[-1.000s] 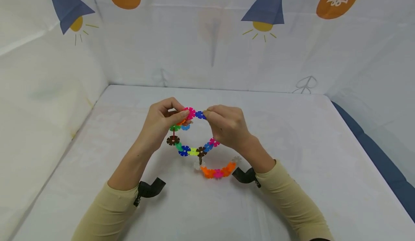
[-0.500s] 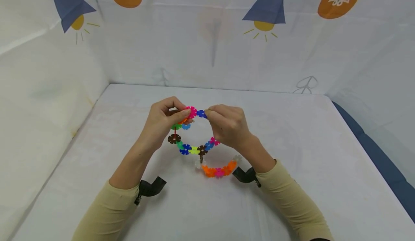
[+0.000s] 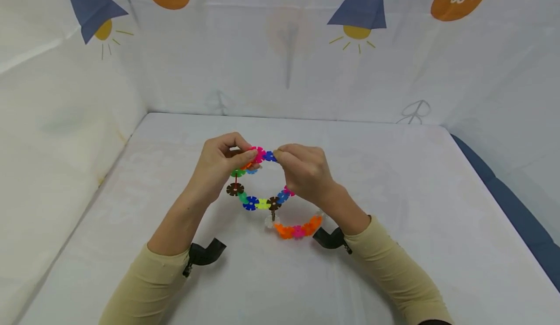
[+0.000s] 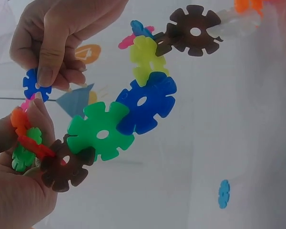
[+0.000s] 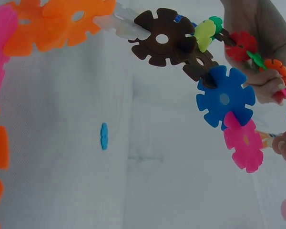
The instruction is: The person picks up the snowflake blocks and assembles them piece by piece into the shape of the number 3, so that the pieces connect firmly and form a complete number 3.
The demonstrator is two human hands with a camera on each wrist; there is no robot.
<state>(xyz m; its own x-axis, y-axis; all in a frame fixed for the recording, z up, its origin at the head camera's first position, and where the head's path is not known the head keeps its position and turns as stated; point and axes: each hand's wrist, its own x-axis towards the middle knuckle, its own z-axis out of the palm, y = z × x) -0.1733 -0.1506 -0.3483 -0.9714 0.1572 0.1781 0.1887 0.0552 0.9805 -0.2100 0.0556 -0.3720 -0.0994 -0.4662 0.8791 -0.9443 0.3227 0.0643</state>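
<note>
My left hand [image 3: 214, 164] pinches a pink slotted flower disc [image 3: 260, 154] between thumb and fingers. My right hand [image 3: 308, 172] pinches a dark blue disc [image 3: 270, 156], its slotted edge right at the pink one. From the left hand a chain of interlocked discs hangs in a curve: orange [image 4: 20, 121], red and green by the palm, then brown [image 4: 69, 164], green [image 4: 102, 133], blue [image 4: 147, 102] and yellow [image 4: 148, 59]. Its other end, a pink disc [image 5: 245, 143] joined to a blue one [image 5: 224, 98], hangs free below the right hand.
A branch of orange discs [image 3: 285, 231] with pink and clear ones curves off a brown disc [image 3: 274, 203] toward me. One loose light blue disc [image 4: 223, 194] lies on the white table [image 3: 262, 286]. White cloth walls [image 3: 245, 62] stand behind and at both sides.
My right hand has edged slightly left, bringing the dark blue disc closer against the pink one. The left hand keeps its grip, and the chain hangs much as before.
</note>
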